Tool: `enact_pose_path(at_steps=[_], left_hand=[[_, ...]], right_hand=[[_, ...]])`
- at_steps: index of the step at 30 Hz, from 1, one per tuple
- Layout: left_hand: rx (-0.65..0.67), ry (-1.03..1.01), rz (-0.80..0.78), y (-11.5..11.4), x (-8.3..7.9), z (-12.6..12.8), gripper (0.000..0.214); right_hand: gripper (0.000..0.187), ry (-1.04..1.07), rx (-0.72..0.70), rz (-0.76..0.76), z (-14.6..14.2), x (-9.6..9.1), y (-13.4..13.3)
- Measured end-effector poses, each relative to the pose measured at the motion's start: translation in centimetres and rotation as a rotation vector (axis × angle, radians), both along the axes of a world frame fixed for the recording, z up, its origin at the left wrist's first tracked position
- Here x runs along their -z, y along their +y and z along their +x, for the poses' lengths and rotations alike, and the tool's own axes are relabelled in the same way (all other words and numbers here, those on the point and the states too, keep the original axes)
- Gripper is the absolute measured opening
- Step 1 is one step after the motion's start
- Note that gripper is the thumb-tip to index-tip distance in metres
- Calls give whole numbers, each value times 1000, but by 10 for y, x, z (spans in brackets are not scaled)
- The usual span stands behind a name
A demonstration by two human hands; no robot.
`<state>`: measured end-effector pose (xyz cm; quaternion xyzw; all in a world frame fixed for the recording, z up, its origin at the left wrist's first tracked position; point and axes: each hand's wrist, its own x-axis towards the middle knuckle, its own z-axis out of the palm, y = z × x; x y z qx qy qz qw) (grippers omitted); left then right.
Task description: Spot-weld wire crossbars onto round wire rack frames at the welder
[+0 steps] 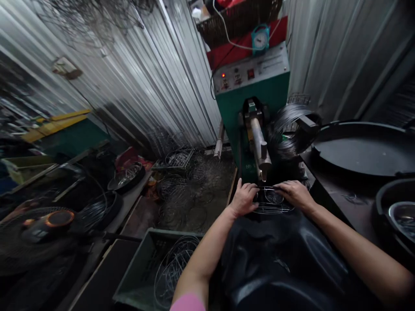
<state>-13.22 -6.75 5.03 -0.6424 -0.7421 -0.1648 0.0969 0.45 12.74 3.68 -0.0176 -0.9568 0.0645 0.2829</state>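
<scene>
Between my two hands is a small wire rack (270, 209), a frame of thin shiny rods held level above my lap. My left hand (244, 199) has its fingers closed on the rack's left side. On the far right corner, my right hand (293, 193) grips the same piece with bent fingers. Just beyond it juts the electrode arm (262, 151) of a green spot welding machine (227, 112), whose tip ends close above the rack's far edge. The black apron (279, 263) covers my lap under the rack. Its finer wires are too small to make out.
A coil of wire (292, 125) hangs right of the machine. Beside it are a large black tray (359, 147) and a round black tub (385, 198). A green crate (129, 280) with wire rings stands at lower left. Wire pieces litter the floor. Another person's hand (19, 209) shows far left.
</scene>
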Motion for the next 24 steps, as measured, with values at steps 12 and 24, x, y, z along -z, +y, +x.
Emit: enact_pose_path(at_steps=[12, 24], left_hand=[[77, -11, 63, 10, -6, -17, 47], [44, -109, 53, 25, -5, -33, 46]], right_hand=[[23, 0, 3, -33, -11, -6, 9], [21, -45, 56, -44, -23, -9, 15]])
